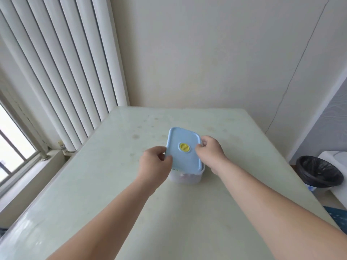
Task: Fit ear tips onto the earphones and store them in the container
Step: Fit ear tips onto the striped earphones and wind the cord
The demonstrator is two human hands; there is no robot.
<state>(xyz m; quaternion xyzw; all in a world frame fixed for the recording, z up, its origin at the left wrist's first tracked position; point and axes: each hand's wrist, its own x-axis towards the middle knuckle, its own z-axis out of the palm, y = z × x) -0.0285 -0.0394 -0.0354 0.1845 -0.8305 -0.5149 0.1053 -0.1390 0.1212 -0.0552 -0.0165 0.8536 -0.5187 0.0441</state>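
Both hands on the lid. Left hand pinches the lid's left edge, thumb on top, other fingers curled beneath. Right hand grips the right edge, thumb on the top face close to the yellow plug, fingers wrapped round the rim. Blue lid sits tilted over the container, near edge low against the rim, far edge raised, not seated flat. Container is translucent white, standing on the counter about mid-width, between the two forearms. Something pale and pinkish shows through its near wall; too blurred to say what it is, earphones can't be made out. Counter top is pale green, glossy, with faint stains. Off to the right, on the floor, a bin with a black liner. White radiator along the wall at left, window beside it.
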